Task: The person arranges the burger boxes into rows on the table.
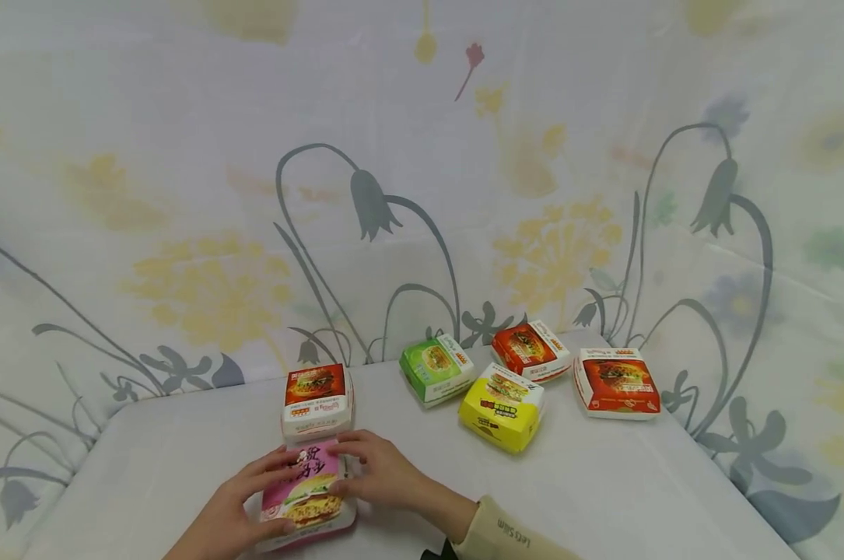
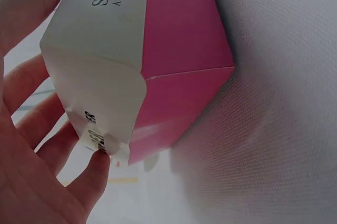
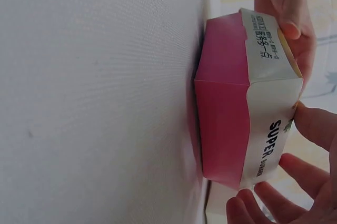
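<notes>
A pink and white burger box [image 1: 302,498] with a burger picture on its lid lies on the table at the lower middle of the head view. The left hand [image 1: 236,509] holds it from the left, thumb at the near edge and fingers over the lid. From the other side the right hand [image 1: 386,476] grips it, thumb on the lid's right edge and fingers at the far corner. In the left wrist view the box [image 2: 181,29] shows its pink lower walls. The right wrist view has "SUPER" printed on the white side of the box [image 3: 271,140].
Just behind the pink box stands a red and white burger box [image 1: 316,400]. Farther right are a green box [image 1: 436,369], a yellow box [image 1: 502,408] and two more red boxes, one at the back [image 1: 530,350] and one rightmost [image 1: 616,383]. A flowered cloth [image 1: 422,155] hangs behind.
</notes>
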`<state>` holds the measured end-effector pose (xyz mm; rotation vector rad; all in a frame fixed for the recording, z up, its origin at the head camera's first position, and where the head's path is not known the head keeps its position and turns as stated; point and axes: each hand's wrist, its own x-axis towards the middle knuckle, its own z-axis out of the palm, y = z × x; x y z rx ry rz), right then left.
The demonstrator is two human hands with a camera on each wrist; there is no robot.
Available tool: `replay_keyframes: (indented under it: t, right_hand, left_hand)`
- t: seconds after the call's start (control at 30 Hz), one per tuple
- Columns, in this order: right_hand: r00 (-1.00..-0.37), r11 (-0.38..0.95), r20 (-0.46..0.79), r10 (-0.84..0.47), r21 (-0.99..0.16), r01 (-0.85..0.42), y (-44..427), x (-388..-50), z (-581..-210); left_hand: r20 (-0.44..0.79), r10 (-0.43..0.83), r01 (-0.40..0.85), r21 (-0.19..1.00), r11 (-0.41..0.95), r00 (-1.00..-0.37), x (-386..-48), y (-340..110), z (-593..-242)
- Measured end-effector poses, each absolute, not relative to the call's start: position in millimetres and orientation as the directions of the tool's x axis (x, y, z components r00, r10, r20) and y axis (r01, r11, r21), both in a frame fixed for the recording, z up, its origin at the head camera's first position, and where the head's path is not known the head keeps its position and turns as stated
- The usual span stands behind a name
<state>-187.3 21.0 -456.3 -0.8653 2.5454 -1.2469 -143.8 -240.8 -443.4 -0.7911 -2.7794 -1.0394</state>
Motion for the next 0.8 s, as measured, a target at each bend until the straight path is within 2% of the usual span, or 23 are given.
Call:
replay_keyframes:
  t: [0.1, 0.63, 0.8]
  right_hand:
    - [-0.822, 0.485, 0.097, -0.561, -0.766, -0.422, 20.5, -187.8, -456.7]
    - [-0.809, 0.517, 0.061, -0.585, -0.740, -0.430, 25.8, -189.6, -455.4]
    - [-0.811, 0.527, 0.046, -0.583, -0.738, -0.421, 25.2, -191.0, -454.3]
  left_hand:
    - [0.282, 0.452, 0.528, 0.557, 0.641, -0.846, -144.4, -241.5, -445.7]
    - [0.176, 0.443, 0.428, 0.701, 0.570, -0.879, -155.9, -242.1, -448.7]
    - [0.263, 0.464, 0.517, 0.620, 0.591, -0.846, -156.5, -242.1, -449.0]
